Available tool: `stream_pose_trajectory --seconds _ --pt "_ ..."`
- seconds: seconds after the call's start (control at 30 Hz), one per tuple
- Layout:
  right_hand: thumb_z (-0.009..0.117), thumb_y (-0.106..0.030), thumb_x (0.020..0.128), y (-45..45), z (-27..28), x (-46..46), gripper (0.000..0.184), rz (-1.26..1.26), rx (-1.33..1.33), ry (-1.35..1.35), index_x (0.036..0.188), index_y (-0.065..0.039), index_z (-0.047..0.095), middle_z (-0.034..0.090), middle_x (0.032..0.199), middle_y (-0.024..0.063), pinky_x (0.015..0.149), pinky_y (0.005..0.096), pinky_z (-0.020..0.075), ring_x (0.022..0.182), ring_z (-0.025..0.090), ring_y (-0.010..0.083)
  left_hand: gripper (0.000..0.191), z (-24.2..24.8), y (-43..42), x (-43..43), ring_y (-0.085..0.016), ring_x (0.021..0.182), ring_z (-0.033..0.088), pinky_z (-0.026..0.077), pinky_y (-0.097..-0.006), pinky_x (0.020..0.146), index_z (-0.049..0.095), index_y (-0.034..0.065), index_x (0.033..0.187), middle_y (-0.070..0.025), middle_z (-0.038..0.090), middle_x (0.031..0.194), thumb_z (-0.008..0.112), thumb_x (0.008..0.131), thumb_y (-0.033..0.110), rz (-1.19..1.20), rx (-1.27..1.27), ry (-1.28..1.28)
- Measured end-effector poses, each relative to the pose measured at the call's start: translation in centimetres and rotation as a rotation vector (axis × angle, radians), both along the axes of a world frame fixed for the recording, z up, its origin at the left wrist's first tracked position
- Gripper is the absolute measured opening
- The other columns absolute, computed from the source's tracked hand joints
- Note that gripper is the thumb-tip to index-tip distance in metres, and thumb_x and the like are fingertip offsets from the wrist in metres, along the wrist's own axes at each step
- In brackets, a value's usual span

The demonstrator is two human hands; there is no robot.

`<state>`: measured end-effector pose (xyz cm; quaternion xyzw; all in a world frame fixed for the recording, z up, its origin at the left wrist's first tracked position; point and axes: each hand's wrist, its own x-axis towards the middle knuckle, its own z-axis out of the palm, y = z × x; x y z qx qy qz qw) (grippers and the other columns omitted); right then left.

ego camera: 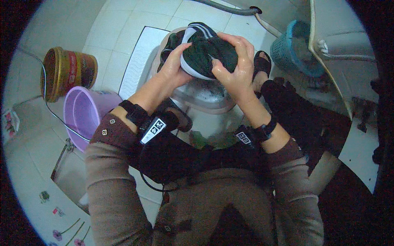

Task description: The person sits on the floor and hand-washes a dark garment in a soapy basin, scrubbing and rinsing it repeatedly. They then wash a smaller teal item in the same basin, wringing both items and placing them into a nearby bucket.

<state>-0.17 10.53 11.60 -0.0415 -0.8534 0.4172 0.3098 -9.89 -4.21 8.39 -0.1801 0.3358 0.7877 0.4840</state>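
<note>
A wet black shoe (204, 52) with a white sole edge and white stripes is held between my two hands above a basin. My left hand (175, 66) grips its left side, with the thumb near the white edge. My right hand (238, 66) curls around its right side, thumb pressed on the dark upper. Below sits a pale, see-through plastic basin (212, 107) holding water. Another dark item with white trim (168, 52), perhaps a second shoe, lies in the basin's left part, partly hidden by my left hand and the held shoe.
A purple bucket (112, 101) and a yellow-brown lidded bucket (63, 72) stand at the left. A blue plastic basket (281, 49) is at the upper right, near a grey hose (227, 8). The basin rests over a white ceramic floor fixture (132, 66).
</note>
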Motion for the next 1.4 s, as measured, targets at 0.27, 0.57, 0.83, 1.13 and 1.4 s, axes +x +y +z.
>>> stream_pose_trajectory --seconds 0.27,0.57,0.83,1.13,1.4 --pt "0.071 -0.013 0.055 3.2 4.7 0.1 0.048 0.371 0.265 0.101 0.101 -0.013 0.062 0.049 0.116 0.0187 0.085 0.0402 0.0464 0.100 0.053 0.0340 0.034 1.6 1.8 0.4 -0.027 0.097 0.063 0.054 -0.0439 0.086 0.055 0.0037 0.114 -0.0149 0.061 0.110 0.044 0.094 0.029 -0.040 0.167 0.087" --pt "0.070 -0.014 0.050 3.3 5.1 -0.4 0.038 0.683 0.276 0.197 0.087 -0.012 0.064 0.059 0.102 0.0096 0.076 0.0395 0.0489 0.091 0.057 0.0318 0.026 2.4 1.5 1.0 -0.020 0.084 0.064 0.054 -0.0357 0.077 0.060 0.0056 0.100 -0.0095 0.065 0.093 0.048 0.091 0.027 -0.185 0.062 0.066" --pt "0.068 -0.024 0.054 2.3 3.4 -0.3 0.027 0.750 0.410 0.229 0.078 -0.015 0.060 0.056 0.091 0.0025 0.069 0.0390 0.0482 0.088 0.056 0.0288 0.021 0.7 2.1 0.0 -0.017 0.072 0.062 0.053 -0.0319 0.064 0.061 0.0077 0.091 -0.0063 0.064 0.086 0.054 0.088 0.028 -0.366 0.046 -0.007" --pt "0.055 -0.022 0.069 0.4 1.6 0.7 0.011 0.786 0.414 0.312 0.072 -0.012 0.054 0.051 0.077 0.0026 0.074 0.0386 0.0438 0.090 0.055 0.0261 0.020 0.7 2.9 0.7 -0.012 0.069 0.063 0.053 -0.0262 0.059 0.064 0.0092 0.094 -0.0035 0.066 0.085 0.058 0.086 0.027 -0.444 -0.137 0.037" --pt "0.053 -0.024 0.070 -0.4 0.4 1.4 0.012 0.816 0.548 0.265 0.066 -0.013 0.057 0.050 0.072 0.0018 0.075 0.0398 0.0435 0.082 0.054 0.0240 0.020 -0.5 3.8 0.8 -0.014 0.063 0.060 0.049 -0.0264 0.056 0.064 0.0068 0.087 -0.0040 0.064 0.076 0.057 0.084 0.026 -0.553 -0.258 0.006"
